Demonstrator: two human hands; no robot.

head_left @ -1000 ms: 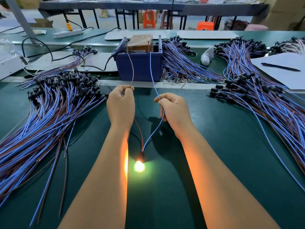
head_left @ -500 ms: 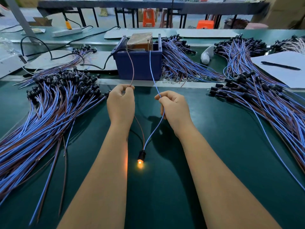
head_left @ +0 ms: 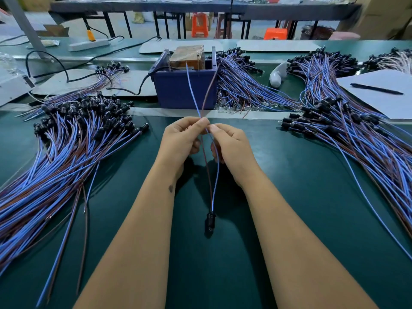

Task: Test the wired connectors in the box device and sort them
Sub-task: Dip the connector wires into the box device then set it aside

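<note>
Now both hands meet just in front of the blue box device. The left hand has its grip closed in a pinch, thumb and first fingers pressed on the two wires where they cross. The right hand touches the same crossing point with its fingertips and seems to pinch the blue wire; its lower fingers are curled near the wires.

From the pinch, the blue wire and the brown wire hang down to the black connector, which sits unlit between the forearms, on or just over the green worktop. The free ends rise toward the box device and look close to its top edge; whether they touch the contacts, I cannot tell.

The tested piece must probably go to a pile. One pile lies left of the box device, another pile right of it. The risk I see: the loose ends could catch on the box device or tangle with neighbour wires, or the piece lands in the wrong pile.
</note>
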